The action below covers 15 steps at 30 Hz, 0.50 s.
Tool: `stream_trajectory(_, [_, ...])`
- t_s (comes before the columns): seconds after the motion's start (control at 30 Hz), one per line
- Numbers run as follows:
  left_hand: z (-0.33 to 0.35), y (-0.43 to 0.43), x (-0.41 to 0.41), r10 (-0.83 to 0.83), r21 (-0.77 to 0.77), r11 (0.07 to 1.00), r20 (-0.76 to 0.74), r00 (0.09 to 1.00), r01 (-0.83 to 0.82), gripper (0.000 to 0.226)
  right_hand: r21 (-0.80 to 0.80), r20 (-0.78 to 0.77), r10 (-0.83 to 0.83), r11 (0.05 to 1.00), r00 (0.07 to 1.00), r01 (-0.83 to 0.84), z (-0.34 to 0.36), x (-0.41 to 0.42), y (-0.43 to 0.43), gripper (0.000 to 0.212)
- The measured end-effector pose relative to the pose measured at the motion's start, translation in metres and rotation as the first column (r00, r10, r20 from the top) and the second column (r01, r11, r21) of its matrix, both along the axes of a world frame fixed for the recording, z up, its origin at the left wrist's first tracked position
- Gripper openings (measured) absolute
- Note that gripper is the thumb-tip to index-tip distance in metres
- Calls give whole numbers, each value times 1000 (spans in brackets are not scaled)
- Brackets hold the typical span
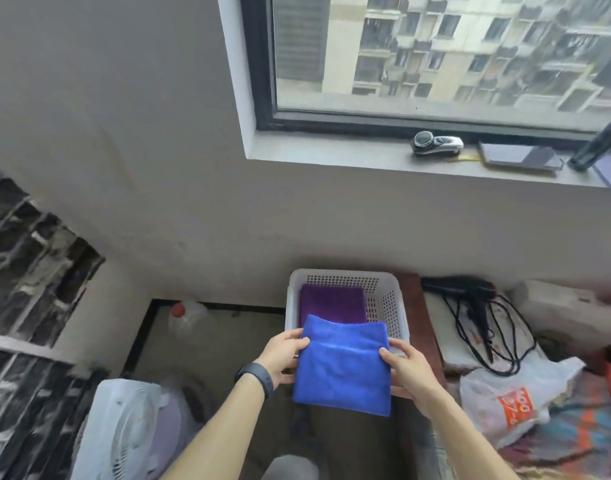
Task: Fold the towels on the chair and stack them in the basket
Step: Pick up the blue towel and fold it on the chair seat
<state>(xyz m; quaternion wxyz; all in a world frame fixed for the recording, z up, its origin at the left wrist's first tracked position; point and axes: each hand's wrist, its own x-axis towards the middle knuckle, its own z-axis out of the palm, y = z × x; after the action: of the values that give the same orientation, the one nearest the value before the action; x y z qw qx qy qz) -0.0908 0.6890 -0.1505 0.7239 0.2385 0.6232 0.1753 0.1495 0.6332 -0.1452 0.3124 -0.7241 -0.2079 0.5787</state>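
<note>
A folded blue towel [344,368] hangs between both hands, over the near rim of a white perforated basket [383,299]. My left hand [283,355] grips its left edge, thumb on top; a black band sits on that wrist. My right hand [406,367] grips the right edge in the same way. Inside the basket lies a folded purple towel [333,303], its near part hidden by the blue one. The chair is not visible.
A white fan [120,434] stands at lower left and a clear jug [190,317] on the floor by the wall. To the right lie a black hair dryer with cord [470,296], a plastic bag [511,400] and patterned bedding. A windowsill above holds small devices.
</note>
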Motion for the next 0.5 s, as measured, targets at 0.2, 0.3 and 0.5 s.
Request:
stream_trajectory(0.2, [-36,76,26,111,-32,993,-1,994,-111,32,-43,30,8,999,1000,-7,-37,16,82,23])
stream_trajectory(0.3, [-63,104,32,103,3,995,-53,993,-103,47,-69,29,18,998,999,-16,-63,22,117,24])
stream_trajectory(0.5, [-93,137,36,-110,74,987,-307,945,140,60,-115,43,92,990,995,-87,-116,29,154,35])
